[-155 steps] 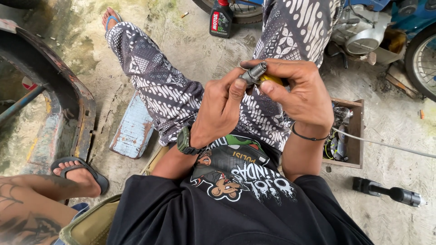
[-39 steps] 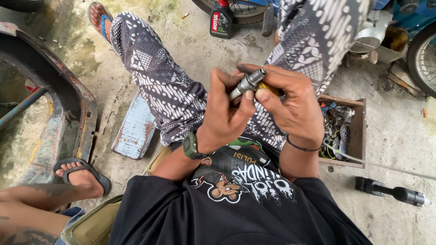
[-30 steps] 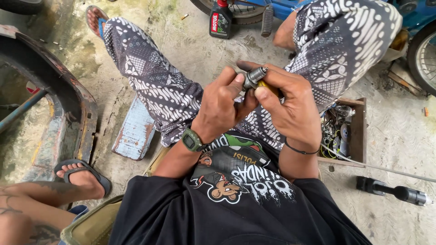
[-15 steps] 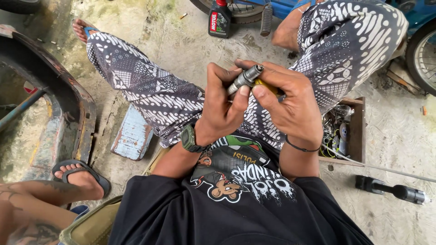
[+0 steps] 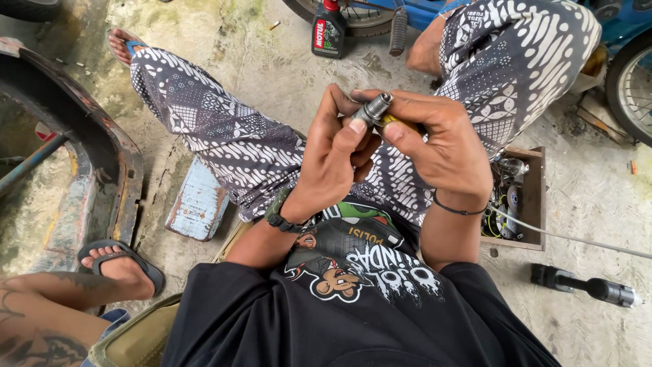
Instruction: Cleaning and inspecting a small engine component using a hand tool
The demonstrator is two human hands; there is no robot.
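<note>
Two hands: both meet in front of the chest, above the patterned trousers, around one small metal part.
Curved panel (image 5: 102, 163): one, large, rusty and dark, on the concrete floor (image 5: 272, 61) at the left.
Wheels: two in part, one (image 5: 631, 81) at the right edge, one (image 5: 353, 13) at the top beside a blue frame.
Wooden box (image 5: 536, 204): one, square, open, on the floor just right of the right forearm, full of small metal pieces I cannot count.
Block (image 5: 200, 204): one, flat, pale blue with worn paint, on the floor under the left knee.
Left hand (image 5: 333, 163): fingers closed on the metal part, thumb pressed on its side; a dark watch (image 5: 280, 217) on the wrist.
Right hand (image 5: 441, 143): fingers curled around the yellow end of the same part; a thin black band (image 5: 462, 209) on the wrist.
Bottle (image 5: 329, 30): one, dark plastic with a red cap and a red and white label, upright at the top near the wheel.
Sandal (image 5: 122, 261): one, dark, on another person's foot at the lower left.
Tool (image 5: 587, 285): one, black with a silver tip, lying on the floor at the lower right.
Metal part (image 5: 375, 109): one, short, grey and threaded, tilted, pinched between both hands, its tip pointing up and right.
</note>
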